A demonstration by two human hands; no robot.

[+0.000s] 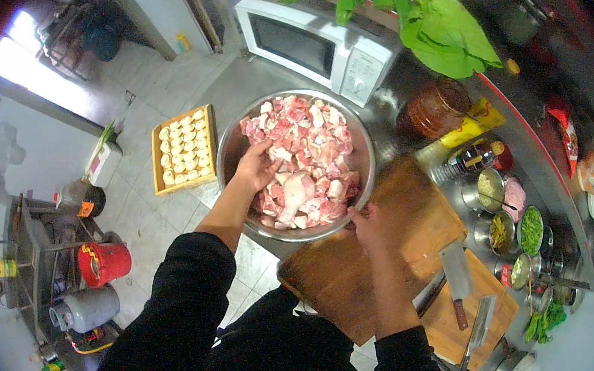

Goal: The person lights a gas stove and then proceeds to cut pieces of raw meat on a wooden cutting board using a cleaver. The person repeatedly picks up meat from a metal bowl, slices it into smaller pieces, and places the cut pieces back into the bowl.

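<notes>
A wide stainless steel basin [227, 144] stands before me on the metal counter, filled with chopped raw meat [311, 125]. One larger bone-in piece, like a poultry leg [297, 197], lies on top near my side. My left hand [258, 169] reaches over the left rim and touches the meat, its thumb uppermost; whether the fingers grasp a piece is hidden. At the lower right, my right hand [364, 223] grips the basin's rim, above a large wooden cutting board [329, 281].
A white microwave [316, 51] stands behind the basin. To the left is a wooden tray [156, 157] of pale buns or dumplings. A cleaver [456, 269] and another knife [479, 328] lie on a second board [498, 313]. Bowls of chopped greens [531, 230] and other ingredients line the right.
</notes>
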